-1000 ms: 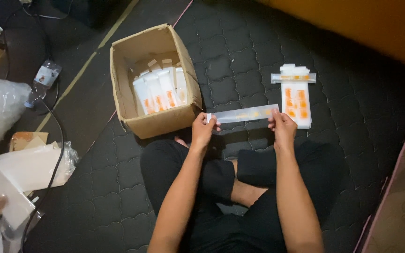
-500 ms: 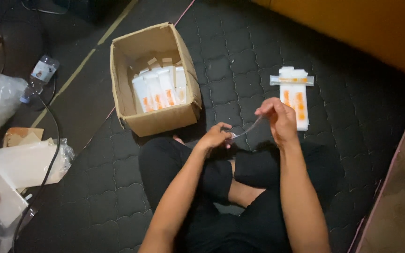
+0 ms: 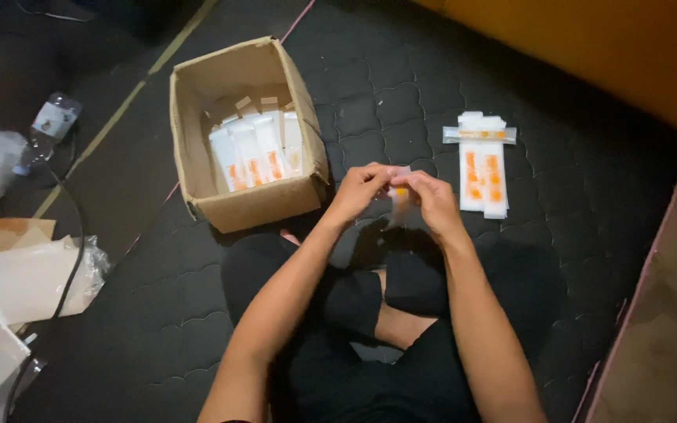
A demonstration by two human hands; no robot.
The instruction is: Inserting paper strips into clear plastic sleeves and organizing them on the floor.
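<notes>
Both hands are pinched together on a small clear packet (image 3: 398, 193) in front of the knees, left hand (image 3: 360, 190) and right hand (image 3: 431, 200) gripping it between the fingertips, so this looks like the folding or sealing bit. More packets sit in the cardboard box (image 3: 197, 157). A finished stack (image 3: 483, 164) lies on the dark mat (image 3: 573, 204) just right, so I'd guess the next move needs a neat drop there.
</notes>
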